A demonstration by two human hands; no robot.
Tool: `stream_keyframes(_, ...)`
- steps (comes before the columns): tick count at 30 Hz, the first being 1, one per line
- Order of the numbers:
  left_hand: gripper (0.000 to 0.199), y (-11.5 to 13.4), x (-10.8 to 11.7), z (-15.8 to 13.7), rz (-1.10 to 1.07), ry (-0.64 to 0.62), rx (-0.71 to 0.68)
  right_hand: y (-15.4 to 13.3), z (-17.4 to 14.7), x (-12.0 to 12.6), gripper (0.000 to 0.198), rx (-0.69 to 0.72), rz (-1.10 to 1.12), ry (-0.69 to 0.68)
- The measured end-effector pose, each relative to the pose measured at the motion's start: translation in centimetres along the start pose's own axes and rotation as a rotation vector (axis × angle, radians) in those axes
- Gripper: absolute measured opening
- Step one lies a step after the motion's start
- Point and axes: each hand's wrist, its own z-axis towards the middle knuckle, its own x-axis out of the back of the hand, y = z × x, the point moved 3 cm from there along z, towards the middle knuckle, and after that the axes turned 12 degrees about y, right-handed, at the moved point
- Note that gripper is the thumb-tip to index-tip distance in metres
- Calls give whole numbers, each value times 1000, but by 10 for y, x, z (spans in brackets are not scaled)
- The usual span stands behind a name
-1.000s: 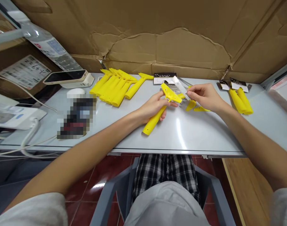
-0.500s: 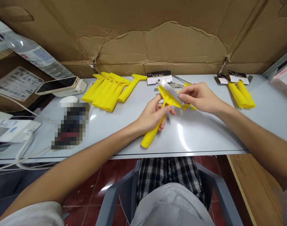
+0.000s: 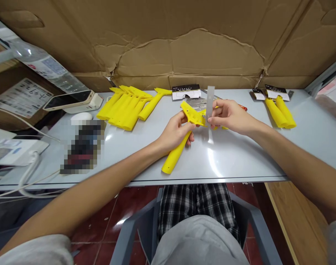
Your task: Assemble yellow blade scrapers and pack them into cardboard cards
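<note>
My left hand (image 3: 177, 133) is closed round the neck of a yellow scraper handle (image 3: 175, 156), whose wide head points up and away from me. Between the fingers of my right hand (image 3: 231, 117) is a thin metal blade (image 3: 210, 105), held upright just right of the handle's head and apart from it. Behind my hands lie several loose metal blades (image 3: 195, 104) and a black-and-white card (image 3: 186, 92). Small yellow pieces and something red-tipped are partly hidden by my right hand.
Several yellow handles (image 3: 126, 110) lie in a row at the back left. Two handles with cards (image 3: 281, 112) lie at the right. A phone (image 3: 68, 99) on a white stand, a pixelated object (image 3: 84, 147), cables and a bottle (image 3: 46, 62) occupy the left. Cardboard (image 3: 212, 55) walls the back.
My right hand has drawn the blade away from the handle's head and turned it from slanting to upright. My left hand still holds the handle, shifted slightly left.
</note>
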Motion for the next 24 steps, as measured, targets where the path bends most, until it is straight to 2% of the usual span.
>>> stream_keyframes(4, 29, -1, 1, 0, 4, -6, 23, -2, -1, -1, 56, -4, -4, -18)
stream_keyframes(6, 29, -1, 1, 0, -2, -13, 30, -2, -1, -2, 45, -14, -36, -9)
stream_keyframes(8, 27, -1, 1, 1, -1, -18, 25, -2, -1, -2, 37, -31, -52, 42)
stream_keyframes(12, 27, -3, 2, 2, 3, -14, 5, 0, 2, 1, 45, -63, -33, 182)
stream_keyframes(15, 28, -3, 3, 2, -9, -8, 8, 1, 3, 4, 43, -58, -26, 193)
stream_keyframes(18, 29, -2, 3, 1, -6, -13, 21, 1, 2, 5, 75, -30, -1, 158)
stream_keyframes(20, 29, 0, 3, 1, 0, -11, 24, 1, 1, 4, 85, -21, 6, 147)
stream_keyframes(24, 28, 0, 4, 2, 22, 8, 20, 2, 3, 8, 67, -17, -27, 203)
